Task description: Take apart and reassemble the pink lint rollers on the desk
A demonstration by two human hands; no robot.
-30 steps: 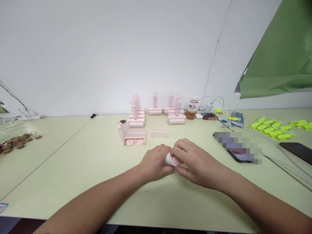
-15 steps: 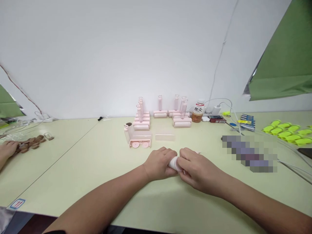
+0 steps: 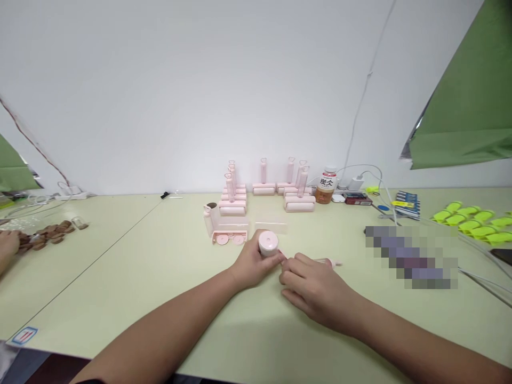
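Observation:
My left hand point(image 3: 253, 264) grips a white lint roll with a pink end cap point(image 3: 268, 242), held upright with the cap facing me. My right hand point(image 3: 310, 285) rests just right of it on the table, fingers curled around the near end of a pink handle piece point(image 3: 328, 262) that lies on the table. Behind my hands sit a pink tray with two round caps point(image 3: 229, 238), a bare roll core standing beside it point(image 3: 209, 217), and a clear cover point(image 3: 271, 226).
Several finished pink lint rollers point(image 3: 264, 192) stand near the wall, next to a drink bottle point(image 3: 325, 186). Cables, a blurred phone point(image 3: 412, 260) and yellow-green clips point(image 3: 468, 220) lie at the right. At far left another person's hand point(image 3: 7, 244) is by brown discs point(image 3: 44, 234).
My left hand has lifted and turned the roll upright, away from the right hand. The right hand has dropped to the table and the pink handle piece now shows beside it.

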